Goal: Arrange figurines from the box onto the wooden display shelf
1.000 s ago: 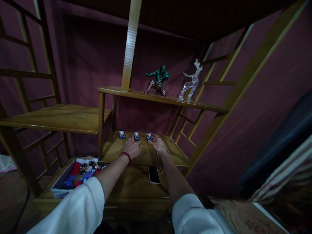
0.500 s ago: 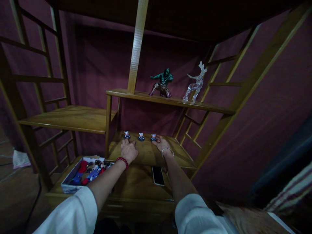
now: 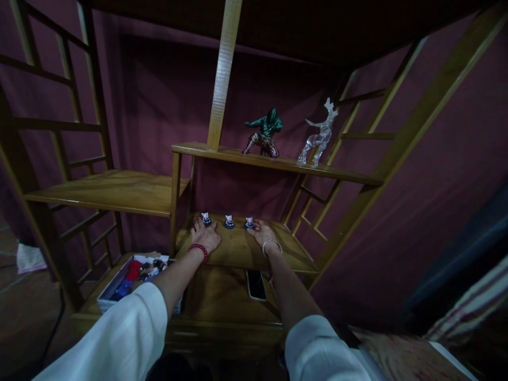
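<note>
Three small cat-like figurines with white heads and dark bases stand in a row on the lower shelf. The left figurine rises between the spread fingers and thumb of my left hand; that hand is open, palm down, with a red bead bracelet at the wrist. Between my hands stands the middle figurine, touched by neither. My right hand, wearing a pale bracelet, has its thumb and fingers closed at the right edge of the right figurine. Exact finger contact there is small and dim.
A phone lies on the surface below. To the left, an open box contains red, blue and dark items. A green-and-bronze crouching figure and a clear deer figurine occupy the upper shelf. A wooden post rises from it.
My left hand has moved slightly left, its fingers spreading out around the left figurine. My right hand stays at the right figurine. The left forearm now covers more of the box.
</note>
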The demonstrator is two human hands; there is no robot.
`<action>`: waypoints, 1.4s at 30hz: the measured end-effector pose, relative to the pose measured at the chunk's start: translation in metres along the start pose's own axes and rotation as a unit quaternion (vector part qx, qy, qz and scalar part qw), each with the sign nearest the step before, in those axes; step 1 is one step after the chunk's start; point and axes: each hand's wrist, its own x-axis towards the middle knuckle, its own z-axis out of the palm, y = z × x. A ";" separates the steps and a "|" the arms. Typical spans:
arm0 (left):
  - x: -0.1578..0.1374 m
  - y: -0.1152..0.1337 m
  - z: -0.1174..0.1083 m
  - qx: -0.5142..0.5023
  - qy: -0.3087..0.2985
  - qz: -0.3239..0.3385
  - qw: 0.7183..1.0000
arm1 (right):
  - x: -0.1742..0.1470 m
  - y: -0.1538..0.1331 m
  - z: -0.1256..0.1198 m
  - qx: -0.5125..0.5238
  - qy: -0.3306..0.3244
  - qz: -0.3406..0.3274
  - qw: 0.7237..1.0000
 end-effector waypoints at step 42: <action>0.003 0.001 0.006 0.046 0.026 0.059 0.997 | -0.009 -0.014 -0.008 -0.006 0.004 0.012 1.000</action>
